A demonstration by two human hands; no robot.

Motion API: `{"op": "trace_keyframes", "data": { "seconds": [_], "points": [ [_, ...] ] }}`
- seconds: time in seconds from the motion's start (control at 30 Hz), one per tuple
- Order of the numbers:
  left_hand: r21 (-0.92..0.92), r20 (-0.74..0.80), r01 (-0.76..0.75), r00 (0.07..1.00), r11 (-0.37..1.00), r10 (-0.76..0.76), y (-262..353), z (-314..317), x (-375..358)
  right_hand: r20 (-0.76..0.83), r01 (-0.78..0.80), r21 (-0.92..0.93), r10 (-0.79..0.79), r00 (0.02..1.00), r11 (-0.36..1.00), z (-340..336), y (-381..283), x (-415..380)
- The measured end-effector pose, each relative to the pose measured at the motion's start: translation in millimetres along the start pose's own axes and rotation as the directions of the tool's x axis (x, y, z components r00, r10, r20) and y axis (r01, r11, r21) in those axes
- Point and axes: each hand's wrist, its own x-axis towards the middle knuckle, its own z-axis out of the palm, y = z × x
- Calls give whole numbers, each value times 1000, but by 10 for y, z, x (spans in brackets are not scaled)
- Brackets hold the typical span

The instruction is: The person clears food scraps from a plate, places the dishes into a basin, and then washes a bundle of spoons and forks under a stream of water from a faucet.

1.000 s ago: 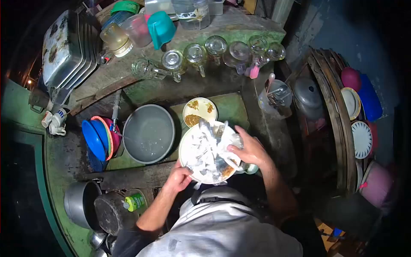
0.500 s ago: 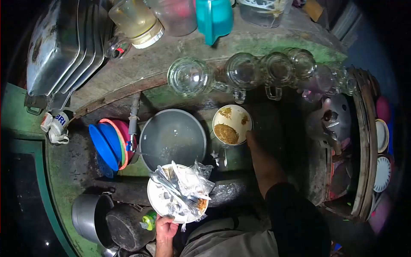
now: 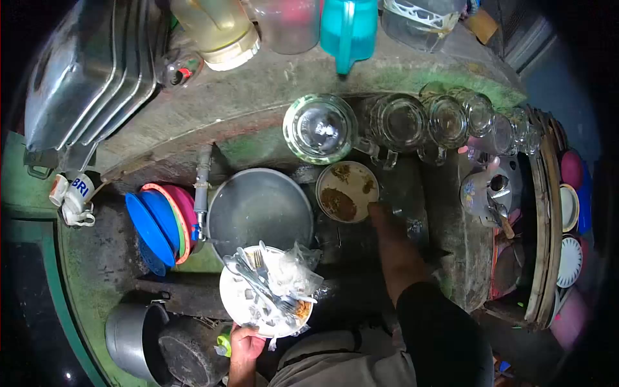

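Observation:
My left hand [image 3: 246, 345] grips the lower rim of a white plate [image 3: 233, 298], which I hold near my body. Forks, spoons, crumpled clear plastic [image 3: 298, 274] and orange food scraps [image 3: 302, 310] are piled on it. Farther forward, my right hand [image 3: 382, 218] is closed on the right edge of a pale bowl [image 3: 356, 188] smeared with brown food residue; its fingers are partly in shadow. Just left of the bowl stands a large grey basin [image 3: 258, 200] that seems to contain cloudy water.
A pipe with a blue-handled tap [image 3: 198, 231] rises left of the basin, beside blue and pink basins [image 3: 152, 222]. Glass mugs [image 3: 320, 129] line the ledge. Metal trays [image 3: 97, 77] lean at upper left. Pots [image 3: 135, 338] sit at lower left, utensils [image 3: 501, 216] at right.
The view has shifted slightly, so the ledge and mugs appear lower and farther right. Both hands keep hold of their dishes, and the bowl now looks more shaded.

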Motion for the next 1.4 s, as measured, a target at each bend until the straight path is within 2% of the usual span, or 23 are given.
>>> {"op": "trace_keyframes", "data": {
  "seconds": [0.03, 0.07, 0.1, 0.13, 0.17, 0.3, 0.4, 0.47, 0.53, 0.67, 0.73, 0.87, 0.93, 0.97, 1.0, 1.03, 1.07, 1.1, 1.17, 1.23, 1.27, 1.3, 1.4],
  "points": [
    [1, -12, 5, 1000, 1000, -5, -30, 6, 1, -26, 16, -119, -19, 999, 993, -32, -145, -127],
    [15, -11, 21, 1000, 1000, -21, -59, 1, -10, -68, -199, 301, 229, 971, 933, -295, -475, -390],
    [30, -13, 34, 999, 999, -34, -101, -7, -45, 0, -345, 664, 461, 887, 663, -458, -665, -493],
    [25, -34, 1, 999, 1000, 0, -181, -28, -62, 143, -417, 681, 449, 882, 603, -328, -569, -229],
    [33, -37, -8, 999, 999, 9, -243, -33, -95, 152, -416, 684, 441, 884, 599, -165, -448, -61],
    [-33, -61, -57, 997, 998, 55, -483, 159, -253, -25, -180, 561, 234, 972, 808, -15, -223, 252],
    [-18, -119, -79, 990, 997, 77, -677, 53, -343, 153, -205, 860, 147, 977, 468, -240, -73, 78],
    [-55, -129, -99, 987, 994, 91, -725, 146, -435, 192, -188, 873, 36, 981, 450, -504, 370, 187],
    [-88, -106, -113, 989, 990, 103, -794, 167, -459, 220, -198, 936, -44, 975, 290, -852, 745, 91],
    [-147, -166, -164, 976, 975, 139, -892, 129, -445, 270, -336, 792, 200, 942, 509, -1273, 920, -90],
    [-164, -146, -171, 978, 971, 147, -927, 114, -409, 257, -327, 928, 324, 910, 180, -1153, 1031, -102],
    [-156, -159, -194, 973, 969, 169, -931, 205, -442, 87, -132, 977, 246, 965, 169, -978, 849, -335],
    [-141, -170, -198, 970, 970, 173, -950, 151, -461, -66, -397, 731, 637, 768, 555, -1321, 366, -662],
    [-152, -170, -184, 973, 971, 158, -960, 121, -468, -65, -399, 732, 639, 766, 553, -1247, 326, -579],
    [-165, -167, -171, 975, 971, 144, -967, 99, -461, -536, -202, 438, 434, 724, 876, -1115, 281, -445],
    [-166, -163, -170, 976, 971, 143, -974, 85, -452, -655, -69, 118, 129, 744, 991, -876, 256, -179],
    [-163, -170, -165, 976, 973, 137, -982, 71, -443, -704, 29, -234, -190, 685, 972, -636, 236, 85],
    [-160, -181, -162, 974, 974, 132, -993, 55, -445, -515, 177, -423, -397, 760, 889, -407, 174, 349],
    [-141, -204, -182, 967, 973, 151, -1003, 65, -443, -88, 193, -111, -203, 975, 975, -276, -437, 324],
    [-167, -198, -158, 972, 973, 123, -986, 122, -426, 5, -51, 85, 51, 999, 995, -347, -995, -11],
    [-144, -211, -148, 971, 978, 116, -991, 64, -445, -140, -166, 194, 195, 971, 967, -441, -1261, -325],
    [-164, -194, -163, 972, 973, 130, -970, 152, -444, -132, -163, 39, 167, 977, 986, -421, -1397, -375],
    [-102, -252, -172, 957, 980, 141, -984, 35, -488, -156, 55, -94, -70, 985, 994, -210, -1486, -543]
  ]
}}
